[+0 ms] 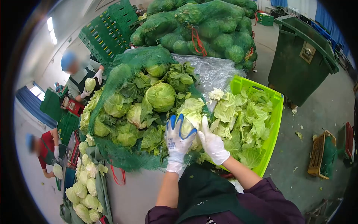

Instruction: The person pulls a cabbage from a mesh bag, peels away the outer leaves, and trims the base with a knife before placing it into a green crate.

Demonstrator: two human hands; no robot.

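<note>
A pale green cabbage [192, 109] is between my hands at the front of the heap. My left hand [179, 139], in a white glove with blue fingertips, grips its near left side with the fingers spread over it. On the other side, my right hand [214, 145], in a thin white glove, presses its fingers against the cabbage; part of the contact is hidden. Just left lie several cabbages [160, 97] with loose outer leaves in an opened green mesh bag [121, 80]. To my right, a bright green crate [274, 123] holds many loose cabbage leaves [244, 123].
Full mesh sacks of cabbages [212, 26] are stacked behind, beside clear plastic sheeting [209, 71]. A dark green bin [302, 59] and a yellow basket [319, 153] stand right. Trimmed cabbages [85, 183] lie left, where two co-workers [80, 80] handle cabbages near stacked green crates [108, 33].
</note>
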